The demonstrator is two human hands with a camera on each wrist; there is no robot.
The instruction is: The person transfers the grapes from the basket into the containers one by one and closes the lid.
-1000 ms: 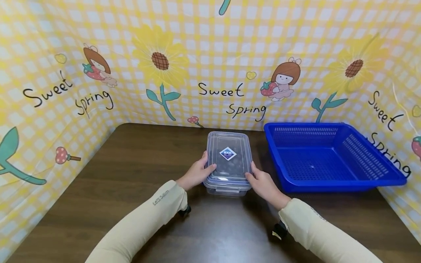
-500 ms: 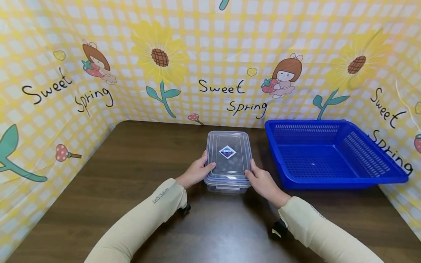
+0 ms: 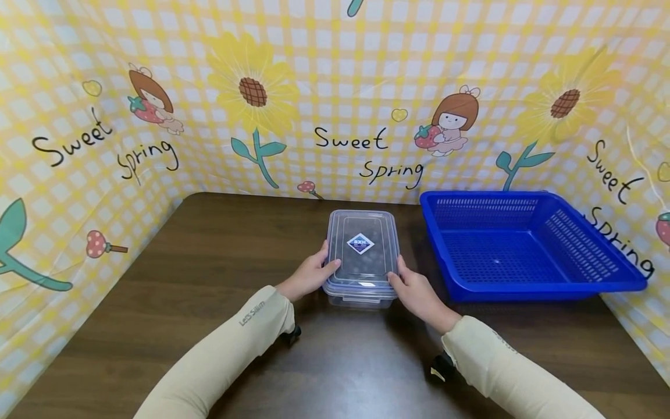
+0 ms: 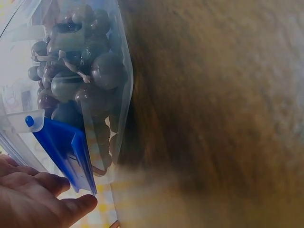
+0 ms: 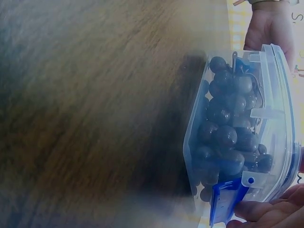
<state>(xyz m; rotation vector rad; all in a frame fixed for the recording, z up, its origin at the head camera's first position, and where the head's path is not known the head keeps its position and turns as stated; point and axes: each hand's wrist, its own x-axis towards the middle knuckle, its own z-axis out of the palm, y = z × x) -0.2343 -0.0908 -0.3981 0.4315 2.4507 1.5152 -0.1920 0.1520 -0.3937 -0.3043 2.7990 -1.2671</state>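
A clear plastic food container (image 3: 363, 269) with its lid on stands mid-table, a diamond label on top. Dark grapes (image 4: 107, 71) with thin stems show through its wall in both wrist views. My left hand (image 3: 306, 275) holds its left side, thumb on the lid's edge. On the right side my right hand (image 3: 420, 293) holds it likewise, thumb on the rim. A blue side clip (image 4: 66, 147) angles outward from the wall by my left fingers. The other blue clip (image 5: 225, 199) also stands off the wall, touched by my right fingers.
A blue plastic basket (image 3: 528, 289) with slotted walls stands to the right of the container. Behind the brown wooden table (image 3: 235, 233) hangs a yellow checked cloth (image 3: 345, 87), which also covers both sides.
Both hands stay on the container, with hardly any movement. The head view has shifted slightly.
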